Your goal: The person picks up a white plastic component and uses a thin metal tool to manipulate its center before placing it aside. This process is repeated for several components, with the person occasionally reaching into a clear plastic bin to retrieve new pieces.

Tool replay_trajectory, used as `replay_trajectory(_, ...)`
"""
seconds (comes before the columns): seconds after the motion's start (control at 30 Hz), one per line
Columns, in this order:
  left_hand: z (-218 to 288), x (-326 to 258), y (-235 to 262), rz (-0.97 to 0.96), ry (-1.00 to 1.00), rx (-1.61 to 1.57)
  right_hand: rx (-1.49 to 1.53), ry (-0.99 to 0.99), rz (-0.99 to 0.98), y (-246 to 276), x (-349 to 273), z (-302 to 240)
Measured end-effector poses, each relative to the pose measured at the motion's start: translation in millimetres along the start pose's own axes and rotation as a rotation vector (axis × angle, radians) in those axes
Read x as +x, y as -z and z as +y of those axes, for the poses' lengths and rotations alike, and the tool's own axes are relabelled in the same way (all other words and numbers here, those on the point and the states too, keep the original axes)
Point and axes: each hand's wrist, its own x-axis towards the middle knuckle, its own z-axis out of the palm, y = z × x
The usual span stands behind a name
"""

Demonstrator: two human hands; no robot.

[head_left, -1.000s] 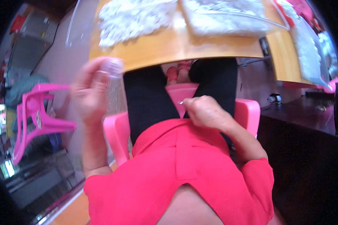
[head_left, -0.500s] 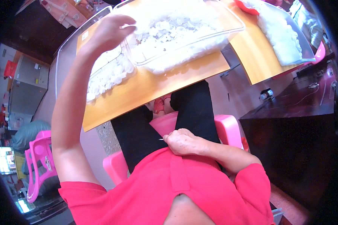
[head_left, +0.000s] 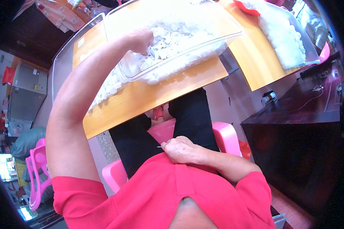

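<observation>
My left hand (head_left: 141, 41) reaches over a clear plastic bin (head_left: 130, 79), at the left part of a heap of small white plastic pieces (head_left: 171, 41). Its fingers are curled down toward the pieces; what they hold, if anything, is hidden. My right hand (head_left: 178, 149) rests closed at my waist above my lap. From its thumb side sticks out the tip of a thin, light-coloured pointed stick (head_left: 159, 146); the rest is covered by the fingers.
The bin stands on a wooden table (head_left: 153, 97). A second clear bin (head_left: 54, 76) with white pieces lies to its left, under my forearm. At the far right are a bag of white pieces (head_left: 283, 42) and a dark cabinet (head_left: 290, 133). A pink chair (head_left: 227, 137) holds me.
My left hand has moved right and slightly nearer, from the bins' shared edge down to the pieces, its fingers now curled. My right hand keeps its hold on the stick.
</observation>
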Motion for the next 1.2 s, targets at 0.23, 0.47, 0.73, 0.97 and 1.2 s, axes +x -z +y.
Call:
replay_trajectory(0.23, 1.4, -43.7, 19.2, 0.454, 0.019, -0.407, -0.023, -0.007, -0.007, 0.9, 1.0, -1.2)
replay_trajectory(0.47, 11.6, -158.8, -16.4, 0.625, -0.616, -1.793, -0.05, -0.038, -0.016, -10.0, 1.9, -3.0)
replay_trajectory(0.73, 102.7, -264.9, -169.3, 0.531, -0.474, -2.563, 0.525, -0.031, 0.352, -2.9, 9.3, -15.8)
replay_trajectory(0.97, 130.8, -309.1, -238.8, 0.55, -0.366, -2.817, 0.525, -0.012, 0.374, -0.7, 5.7, -73.2)
replay_trajectory(1.2, 152.0, -341.3, -252.1, 0.659, -0.101, -2.617, 0.275, 0.174, 0.359, -18.8, 1.2, -109.3)
